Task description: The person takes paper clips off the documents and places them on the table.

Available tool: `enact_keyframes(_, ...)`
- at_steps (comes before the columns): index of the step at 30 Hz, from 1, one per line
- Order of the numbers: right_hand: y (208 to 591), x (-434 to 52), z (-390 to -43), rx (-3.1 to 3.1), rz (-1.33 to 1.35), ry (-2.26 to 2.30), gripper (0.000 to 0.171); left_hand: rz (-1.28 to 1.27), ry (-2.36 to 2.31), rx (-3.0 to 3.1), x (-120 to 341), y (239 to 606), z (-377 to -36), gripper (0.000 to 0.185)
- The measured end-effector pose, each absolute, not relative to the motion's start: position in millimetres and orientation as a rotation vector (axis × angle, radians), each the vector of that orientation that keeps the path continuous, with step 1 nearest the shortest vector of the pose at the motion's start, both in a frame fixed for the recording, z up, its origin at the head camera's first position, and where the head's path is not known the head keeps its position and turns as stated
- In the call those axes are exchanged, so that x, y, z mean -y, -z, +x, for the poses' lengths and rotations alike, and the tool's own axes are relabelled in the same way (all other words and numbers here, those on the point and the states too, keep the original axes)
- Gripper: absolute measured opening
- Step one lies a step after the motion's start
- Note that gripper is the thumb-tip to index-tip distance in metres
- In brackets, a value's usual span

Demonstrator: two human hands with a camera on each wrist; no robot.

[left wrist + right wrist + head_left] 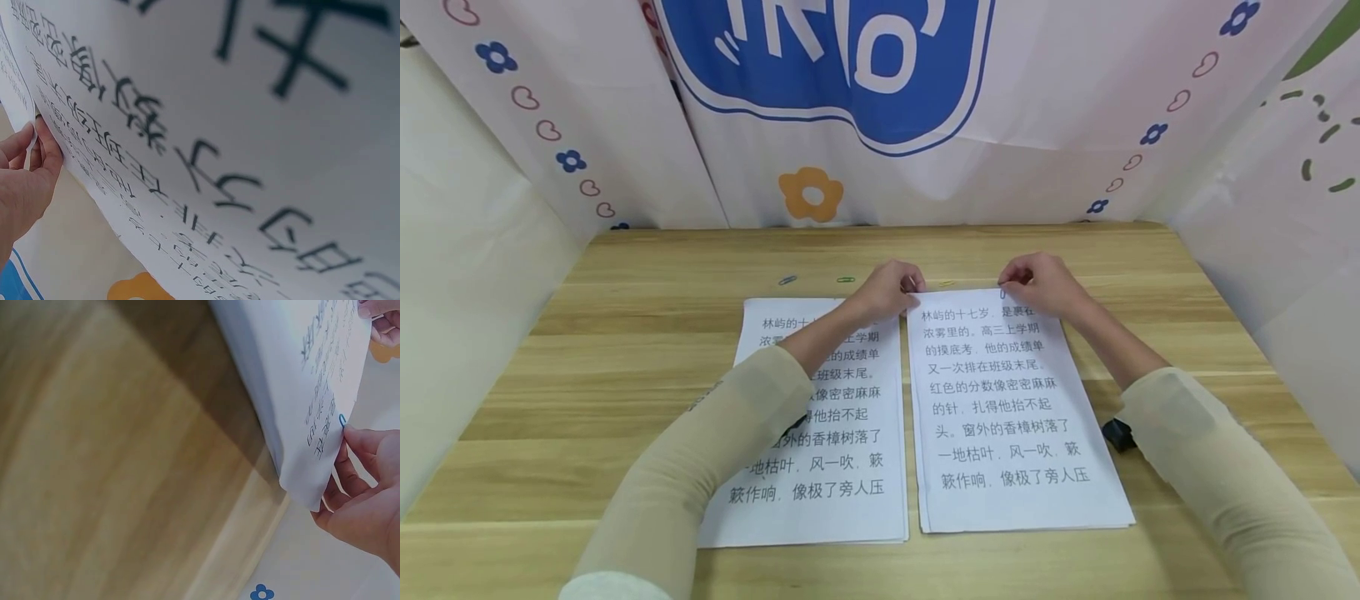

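Two stacks of printed paper lie side by side, the left stack [820,517] and the right stack [1015,400]. My left hand [887,292] pinches the top left corner of the right stack between thumb and fingers, and its forearm crosses over the left stack. At the right stack's top edge, my right hand [1041,283] pinches a blue paper clip [342,420] that sits over the edge of the sheets. In the right wrist view the thumb tip is right at the clip, with the other fingers behind the paper's edge.
Beyond the stacks on the wooden table [647,350] lie a blue paper clip [787,280], a green one [846,279] and a yellow one [947,282]. A black object [1118,435] shows beside the right sleeve. A printed white cloth [1030,183] hangs behind the table.
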State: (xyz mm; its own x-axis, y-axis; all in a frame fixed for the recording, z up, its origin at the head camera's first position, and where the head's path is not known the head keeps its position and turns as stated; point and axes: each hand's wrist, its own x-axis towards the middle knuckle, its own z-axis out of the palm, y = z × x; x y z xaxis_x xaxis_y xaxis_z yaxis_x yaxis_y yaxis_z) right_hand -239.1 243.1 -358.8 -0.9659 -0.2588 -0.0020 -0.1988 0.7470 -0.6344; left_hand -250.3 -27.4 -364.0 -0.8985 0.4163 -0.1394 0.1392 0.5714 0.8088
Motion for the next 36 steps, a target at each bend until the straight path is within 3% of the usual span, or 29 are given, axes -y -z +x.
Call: enact_keyframes(36, 357.2, -240.8, -236.4, -2.851, -0.29, 1.02, 0.016, 0.457, -1.261, -2.476, 28.2, 366.3, -251.7, 0.013)
